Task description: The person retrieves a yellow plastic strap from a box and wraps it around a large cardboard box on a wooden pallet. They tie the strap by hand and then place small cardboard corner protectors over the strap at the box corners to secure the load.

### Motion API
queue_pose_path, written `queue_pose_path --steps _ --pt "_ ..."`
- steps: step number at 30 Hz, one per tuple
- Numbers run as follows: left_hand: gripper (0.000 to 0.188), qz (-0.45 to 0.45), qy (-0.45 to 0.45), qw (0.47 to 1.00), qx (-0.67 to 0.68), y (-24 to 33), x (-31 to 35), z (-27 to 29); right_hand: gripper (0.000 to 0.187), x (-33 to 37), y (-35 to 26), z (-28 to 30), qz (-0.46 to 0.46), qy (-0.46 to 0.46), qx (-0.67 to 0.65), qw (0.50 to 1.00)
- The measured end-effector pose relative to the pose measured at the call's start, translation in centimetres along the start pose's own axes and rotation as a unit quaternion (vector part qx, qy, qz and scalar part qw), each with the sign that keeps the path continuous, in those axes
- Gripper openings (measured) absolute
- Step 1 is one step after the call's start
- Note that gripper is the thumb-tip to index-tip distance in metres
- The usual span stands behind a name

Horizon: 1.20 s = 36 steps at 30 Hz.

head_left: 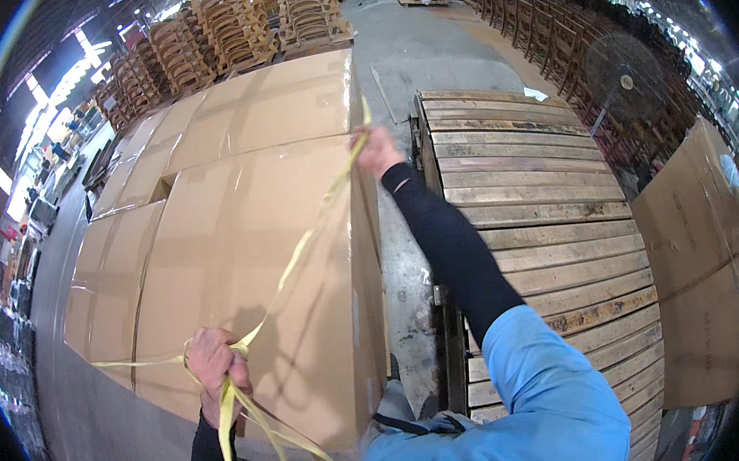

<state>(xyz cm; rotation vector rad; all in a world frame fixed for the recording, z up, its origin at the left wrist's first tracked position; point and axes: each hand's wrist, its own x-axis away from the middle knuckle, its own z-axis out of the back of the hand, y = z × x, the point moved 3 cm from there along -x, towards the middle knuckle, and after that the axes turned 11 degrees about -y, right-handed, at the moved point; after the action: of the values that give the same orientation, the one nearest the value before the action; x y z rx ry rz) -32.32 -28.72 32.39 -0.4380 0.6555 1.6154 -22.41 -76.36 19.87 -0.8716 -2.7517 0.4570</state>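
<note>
One yellow strap [284,278] slants over lg. taped cartons [240,214], pulled fairly straight btwn two hands. L hand [214,361], low in view, is clenched round it, w/ loose loops hanging below & one length running off left across the cartons; fingers hide part of the strap, so can't tell if it's knotted there. R hand [377,151], arm outstretched, grips it at the cartons' far R edge; fingertips hard to make out. A short bit of strap shows past that hand, rest lost to view. R of the cartons: slatted wooden platform [546,187], partly covered by the person's blue sleeve [532,348]. Bkgd: stacked wooden frames [227,26], cut off at top; fan [625,80], dim; brown cardboard [701,259] near the dark R rim.
</note>
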Motion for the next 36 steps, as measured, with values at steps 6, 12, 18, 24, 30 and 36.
queue_pose_path --steps 6,12,18,24,30,36 --pt "0.018 0.081 -0.127 0.988 0.032 -7.1 -3.5 -6.6 0.007 -7.2 -13.5 -1.7 0.094 -0.068 0.115 0.987" --pt "0.012 0.165 -0.046 0.984 0.046 -14.9 -7.8 -11.1 0.02 -5.3 -17.0 -8.8 0.221 -0.21 0.246 0.92" --pt "0.014 0.155 -0.03 0.987 0.022 -14.8 -8.1 -11.9 0.024 -5.4 -16.1 -8.5 0.256 -0.262 0.254 0.895" --pt "0.026 0.098 -0.053 0.994 -0.011 -9.7 -4.2 -8.5 0.023 -4.1 -15.7 -9.0 0.271 -0.257 0.207 0.904" --pt "0.02 0.023 -0.087 0.993 0.07 -0.9 2.1 -3.2 0.03 1.4 -5.1 -6.0 0.105 -0.242 0.202 0.943" --pt "0.021 0.141 -0.129 0.981 0.009 7.1 8.6 1.0 0.058 22.0 5.6 -3.6 0.057 -0.141 0.409 0.9"
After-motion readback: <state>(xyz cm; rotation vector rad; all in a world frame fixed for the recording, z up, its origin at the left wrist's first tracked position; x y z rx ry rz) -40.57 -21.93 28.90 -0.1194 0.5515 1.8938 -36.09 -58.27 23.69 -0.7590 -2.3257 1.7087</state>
